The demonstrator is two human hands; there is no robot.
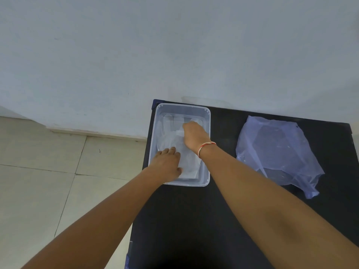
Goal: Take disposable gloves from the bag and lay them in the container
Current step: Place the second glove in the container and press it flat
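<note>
A clear plastic container [206,113] sits at the far left corner of the black table. Thin translucent disposable gloves [187,162] lie flat inside it. My left hand [168,166] rests palm down on the gloves at the near left of the container, fingers spread. My right hand [194,135] reaches into the container's far half, knuckles up and fingers curled down onto a glove; whether it pinches the glove is hidden. The bluish transparent bag [275,152] lies crumpled on the table to the right of the container, apart from both hands.
The black table [194,220] stands against a pale wall [174,45]. Its left edge runs just beside the container, with a tiled floor [48,181] below. A red and white thread band circles my right wrist.
</note>
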